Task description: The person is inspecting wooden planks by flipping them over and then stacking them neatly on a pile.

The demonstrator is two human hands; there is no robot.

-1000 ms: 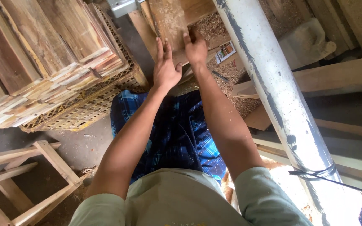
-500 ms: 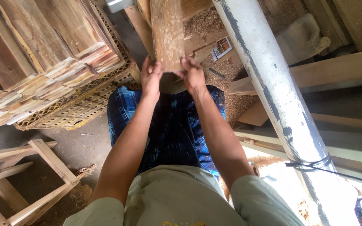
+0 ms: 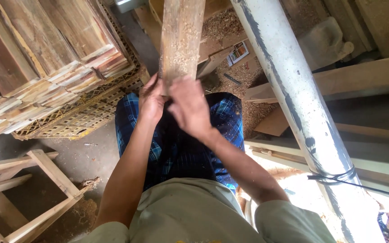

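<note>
The plank (image 3: pixel 182 38) is running from frame centre toward 12 o'clock, its near end held above the lap. The surface is looking rough, pale brown and speckled with sawdust. Left hand (image 3: pixel 151 100) is gripping the near end at its 9 o'clock edge, fingers wrapped around it. Right hand (image 3: pixel 190 107) is blurring over the end; its grip cannot be told. Judgement: both hands should be clamping evenly, keeping the plank level. The post (image 3: pixel 293 103) is standing at 3 o'clock, stacked boards (image 3: pixel 46 63) at 10 o'clock.
</note>
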